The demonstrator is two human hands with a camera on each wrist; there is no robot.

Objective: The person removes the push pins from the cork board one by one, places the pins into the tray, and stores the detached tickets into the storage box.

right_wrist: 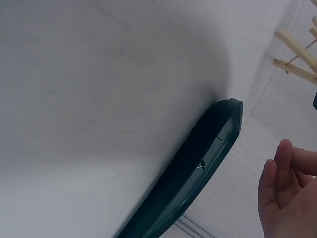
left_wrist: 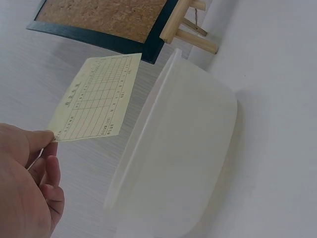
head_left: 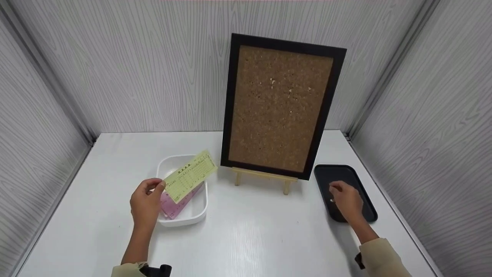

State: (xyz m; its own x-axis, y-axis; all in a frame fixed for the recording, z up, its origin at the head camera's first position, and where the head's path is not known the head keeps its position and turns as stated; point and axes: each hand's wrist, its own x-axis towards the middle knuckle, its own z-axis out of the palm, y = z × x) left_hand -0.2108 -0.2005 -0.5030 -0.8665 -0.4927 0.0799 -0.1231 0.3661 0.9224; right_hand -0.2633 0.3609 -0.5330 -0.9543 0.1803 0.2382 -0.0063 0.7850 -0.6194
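My left hand (head_left: 148, 200) pinches one corner of a yellow printed paper slip (head_left: 190, 175) between thumb and fingers. The slip is tilted above a white plastic bin (head_left: 198, 217), where a pink paper slip (head_left: 178, 206) lies. In the left wrist view, the slip (left_wrist: 99, 96) shows a printed grid. Over the black tray (head_left: 371, 209) is my right hand (head_left: 349, 202), fingers bent toward the thumb; whether anything small sits between them is hidden. A thumbtack (right_wrist: 202, 165) and another thin metal pin (right_wrist: 220, 139) lie in the tray.
A black-framed cork board (head_left: 282, 111) leans on a small wooden easel (head_left: 265, 174) at the back, between the bin and the tray. White table surface (head_left: 250, 234) extends in front of it. Grey wood-grain panels (head_left: 153, 69) enclose the back and both sides.
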